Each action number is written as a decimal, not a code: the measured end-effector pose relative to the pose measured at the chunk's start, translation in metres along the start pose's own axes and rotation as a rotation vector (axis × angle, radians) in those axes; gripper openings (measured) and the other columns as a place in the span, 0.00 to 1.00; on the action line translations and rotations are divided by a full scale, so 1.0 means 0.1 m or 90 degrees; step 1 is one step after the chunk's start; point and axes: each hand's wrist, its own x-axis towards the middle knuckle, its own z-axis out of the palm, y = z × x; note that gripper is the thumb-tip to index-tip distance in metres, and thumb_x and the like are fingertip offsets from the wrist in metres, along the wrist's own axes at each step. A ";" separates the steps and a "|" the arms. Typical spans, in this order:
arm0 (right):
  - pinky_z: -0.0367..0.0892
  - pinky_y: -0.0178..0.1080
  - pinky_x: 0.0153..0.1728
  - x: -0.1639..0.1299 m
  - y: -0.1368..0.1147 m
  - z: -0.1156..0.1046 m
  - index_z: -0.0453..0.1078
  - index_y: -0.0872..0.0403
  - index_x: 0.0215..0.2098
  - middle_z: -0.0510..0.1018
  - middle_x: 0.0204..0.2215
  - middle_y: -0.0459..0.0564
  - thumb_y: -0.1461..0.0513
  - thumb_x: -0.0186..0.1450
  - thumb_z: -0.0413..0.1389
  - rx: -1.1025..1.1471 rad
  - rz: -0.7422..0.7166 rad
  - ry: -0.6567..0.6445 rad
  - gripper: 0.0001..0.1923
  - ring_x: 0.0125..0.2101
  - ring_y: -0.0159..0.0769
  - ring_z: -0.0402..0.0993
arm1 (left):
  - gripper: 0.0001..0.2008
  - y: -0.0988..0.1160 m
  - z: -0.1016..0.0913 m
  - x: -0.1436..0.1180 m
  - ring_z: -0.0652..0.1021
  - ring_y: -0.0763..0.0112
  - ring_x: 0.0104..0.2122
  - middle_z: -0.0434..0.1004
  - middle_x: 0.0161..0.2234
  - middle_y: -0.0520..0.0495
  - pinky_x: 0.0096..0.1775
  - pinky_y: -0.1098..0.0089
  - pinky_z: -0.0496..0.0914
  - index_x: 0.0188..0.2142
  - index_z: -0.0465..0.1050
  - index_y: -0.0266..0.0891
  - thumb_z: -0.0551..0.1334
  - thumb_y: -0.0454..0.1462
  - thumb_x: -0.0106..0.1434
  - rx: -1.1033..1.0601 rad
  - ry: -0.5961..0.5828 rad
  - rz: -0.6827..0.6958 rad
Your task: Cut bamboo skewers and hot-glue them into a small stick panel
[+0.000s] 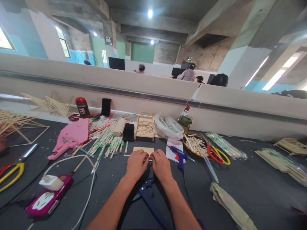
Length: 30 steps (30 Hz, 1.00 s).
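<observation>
My left hand [137, 163] and my right hand [161, 163] meet at the near edge of a small flat panel of pale wooden sticks [143, 149]. Fingers of both hands are bent and closed together on that edge, hiding part of it. Under my wrists lies a dark blue hand cutter [150, 198], its handles toward me. Right of my right hand, a blue glue gun [179, 156] rests on a printed sheet [170, 145]. Beyond the panel stands a small wooden stick model [145, 127], with a black pouch [129, 132] beside it.
Bundles of wrapped chopsticks [109, 135] and pink cloth [74, 134] lie left, near a purple power strip [50, 195] with a looping white cable. Rightward are a basket of stick pieces [195, 142], scissors [219, 155] and a glove [231, 204]. Another person's hand [3, 137] shows far left.
</observation>
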 end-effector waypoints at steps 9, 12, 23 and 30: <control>0.60 0.34 0.40 -0.02 -0.01 0.00 0.70 0.52 0.36 0.71 0.36 0.50 0.65 0.69 0.46 -0.018 -0.003 0.000 0.11 0.39 0.36 0.67 | 0.09 -0.02 0.01 0.02 0.73 0.67 0.38 0.75 0.34 0.47 0.40 0.67 0.63 0.34 0.76 0.41 0.56 0.38 0.64 -0.019 0.004 0.014; 0.60 0.33 0.40 -0.02 -0.01 0.00 0.70 0.52 0.36 0.71 0.36 0.50 0.65 0.69 0.46 -0.024 0.001 -0.001 0.11 0.39 0.36 0.67 | 0.09 -0.02 0.00 0.02 0.73 0.67 0.38 0.75 0.35 0.46 0.40 0.67 0.63 0.34 0.76 0.41 0.56 0.37 0.64 -0.025 0.002 0.014; 0.61 0.34 0.40 -0.03 -0.02 0.00 0.70 0.53 0.36 0.71 0.35 0.50 0.66 0.68 0.47 -0.041 0.000 0.011 0.11 0.38 0.36 0.67 | 0.09 -0.03 0.01 0.01 0.73 0.66 0.37 0.74 0.33 0.46 0.40 0.67 0.63 0.34 0.75 0.41 0.56 0.37 0.64 -0.034 0.009 0.023; 0.62 0.34 0.39 -0.03 -0.03 -0.02 0.70 0.53 0.35 0.71 0.35 0.51 0.66 0.68 0.47 -0.044 -0.008 0.020 0.10 0.38 0.36 0.68 | 0.09 -0.04 0.03 0.01 0.73 0.67 0.36 0.74 0.32 0.46 0.39 0.68 0.64 0.32 0.74 0.39 0.56 0.35 0.64 -0.069 0.024 0.028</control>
